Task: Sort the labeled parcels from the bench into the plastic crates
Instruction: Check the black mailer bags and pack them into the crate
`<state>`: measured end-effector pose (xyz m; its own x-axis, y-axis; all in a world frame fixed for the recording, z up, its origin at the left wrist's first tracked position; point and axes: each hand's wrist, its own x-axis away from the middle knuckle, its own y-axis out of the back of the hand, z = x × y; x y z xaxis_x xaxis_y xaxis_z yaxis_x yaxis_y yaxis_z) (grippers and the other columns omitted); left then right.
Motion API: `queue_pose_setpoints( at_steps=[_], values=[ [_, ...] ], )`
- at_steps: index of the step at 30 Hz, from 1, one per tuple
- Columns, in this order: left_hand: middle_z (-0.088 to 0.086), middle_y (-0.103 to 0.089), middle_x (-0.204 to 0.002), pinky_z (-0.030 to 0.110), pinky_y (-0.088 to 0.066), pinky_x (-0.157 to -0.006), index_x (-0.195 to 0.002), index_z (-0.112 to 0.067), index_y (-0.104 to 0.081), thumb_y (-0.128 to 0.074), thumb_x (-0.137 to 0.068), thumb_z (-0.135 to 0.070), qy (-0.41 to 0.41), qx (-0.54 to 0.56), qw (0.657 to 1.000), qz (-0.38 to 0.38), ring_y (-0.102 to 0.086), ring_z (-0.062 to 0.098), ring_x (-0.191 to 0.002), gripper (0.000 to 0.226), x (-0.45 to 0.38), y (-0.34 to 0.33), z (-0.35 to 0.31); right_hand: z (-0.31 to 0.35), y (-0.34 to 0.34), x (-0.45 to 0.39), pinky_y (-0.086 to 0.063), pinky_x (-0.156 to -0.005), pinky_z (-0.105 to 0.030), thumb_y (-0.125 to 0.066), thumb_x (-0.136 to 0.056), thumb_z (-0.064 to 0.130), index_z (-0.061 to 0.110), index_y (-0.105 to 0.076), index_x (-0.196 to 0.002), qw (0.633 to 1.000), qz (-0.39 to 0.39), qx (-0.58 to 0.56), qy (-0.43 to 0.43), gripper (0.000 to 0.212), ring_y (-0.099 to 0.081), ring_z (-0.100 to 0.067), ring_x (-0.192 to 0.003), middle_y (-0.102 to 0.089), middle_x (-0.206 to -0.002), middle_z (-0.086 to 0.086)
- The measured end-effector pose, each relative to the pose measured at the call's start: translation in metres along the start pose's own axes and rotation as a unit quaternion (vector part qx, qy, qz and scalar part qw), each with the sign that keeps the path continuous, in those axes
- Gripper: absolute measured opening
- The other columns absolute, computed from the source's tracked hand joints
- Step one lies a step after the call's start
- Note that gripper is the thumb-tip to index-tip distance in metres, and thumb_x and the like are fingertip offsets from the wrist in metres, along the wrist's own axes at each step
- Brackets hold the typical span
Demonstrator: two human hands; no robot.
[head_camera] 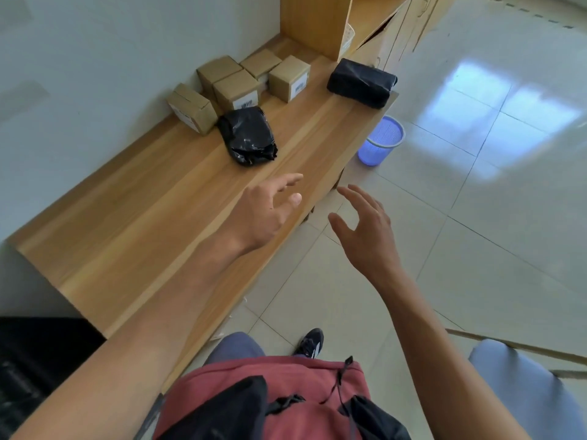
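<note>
Both hands hold nothing. The left hand (270, 211) hangs over the near edge of the table (133, 217), fingers spread and loosely bent, its grip wide and bare. The right hand (365, 230) floats just beside it at 3 o'clock, over the floor (476, 217), fingers apart and slightly curved, also bare.

At 12 o'clock from the left hand, near it on the table, lies one black bag (247, 136), crumpled and shiny. A second black bag (360, 82), longer and flatter, sits well apart at 1 o'clock on the table's far corner.

Behind the near bag, at 11 to 12 o'clock, stand five boxes (233, 90) of brown card in a tight cluster against the wall; white labels show on at least three. The leftmost box is tilted.

On the floor at 1 o'clock from the right hand, just beside the table's end, stands one blue basket (381, 141).

A wooden shelf (317, 23) rises at the table's far end.
</note>
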<state>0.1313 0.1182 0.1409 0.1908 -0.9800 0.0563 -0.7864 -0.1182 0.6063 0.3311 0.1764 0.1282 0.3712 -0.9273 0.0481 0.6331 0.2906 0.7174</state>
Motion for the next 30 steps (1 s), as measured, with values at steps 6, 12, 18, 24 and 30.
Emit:
queue_pose_setpoints(
  at_steps=[6, 12, 18, 24, 30],
  values=[
    [-0.01, -0.06, -0.144, 0.041, -0.049, -0.111, -0.148, -0.025, -0.055, -0.056, -0.106, -0.034, 0.059, 0.019, 0.997, -0.037, -0.054, 0.007, -0.133, 0.043, -0.036, -0.005, 0.017, -0.007, -0.001, -0.063, -0.018, -0.111, -0.017, -0.067, -0.1, 0.025, 0.027, -0.052, -0.15, 0.998, 0.059, 0.003, 0.032, 0.052, -0.032, -0.017, -0.15, -0.044, -0.16, 0.003],
    [-0.009, -0.061, -0.143, 0.029, -0.045, -0.11, -0.149, -0.023, -0.054, -0.057, -0.106, -0.03, 0.106, 0.05, 0.99, -0.082, -0.054, 0.005, -0.131, 0.043, -0.092, 0.011, 0.047, 0.0, -0.025, -0.143, -0.021, -0.12, -0.029, -0.068, -0.1, 0.022, 0.025, -0.053, -0.15, 0.993, 0.107, 0.019, 0.052, 0.053, -0.032, -0.02, -0.15, -0.044, -0.161, 0.001],
    [-0.012, -0.057, -0.147, 0.028, -0.042, -0.111, -0.152, -0.026, -0.05, -0.055, -0.106, -0.029, 0.174, 0.101, 0.971, -0.128, -0.053, 0.007, -0.134, 0.047, -0.153, 0.034, 0.088, 0.012, -0.046, -0.223, -0.024, -0.123, -0.039, -0.069, -0.099, 0.028, 0.026, -0.052, -0.151, 0.983, 0.157, 0.061, 0.073, 0.055, -0.032, -0.022, -0.151, -0.045, -0.161, 0.0],
    [-0.013, -0.052, -0.154, 0.031, -0.041, -0.113, -0.155, -0.028, -0.045, -0.054, -0.106, -0.03, 0.214, 0.108, 0.962, -0.13, -0.049, 0.008, -0.139, 0.05, -0.189, 0.043, 0.116, 0.013, -0.068, -0.278, -0.022, -0.12, -0.034, -0.067, -0.099, 0.035, 0.028, -0.048, -0.154, 0.973, 0.197, 0.087, 0.081, 0.059, -0.032, -0.021, -0.152, -0.043, -0.162, 0.001],
    [-0.007, -0.05, -0.156, 0.028, -0.039, -0.111, -0.156, -0.026, -0.044, -0.054, -0.105, -0.028, 0.265, 0.118, 0.947, -0.139, -0.051, 0.009, -0.136, 0.052, -0.224, 0.041, 0.139, 0.014, -0.099, -0.328, -0.028, -0.122, -0.038, -0.069, -0.098, 0.03, 0.022, -0.051, -0.152, 0.96, 0.248, 0.082, 0.1, 0.058, -0.04, -0.024, -0.149, -0.05, -0.157, -0.002]
  ],
)
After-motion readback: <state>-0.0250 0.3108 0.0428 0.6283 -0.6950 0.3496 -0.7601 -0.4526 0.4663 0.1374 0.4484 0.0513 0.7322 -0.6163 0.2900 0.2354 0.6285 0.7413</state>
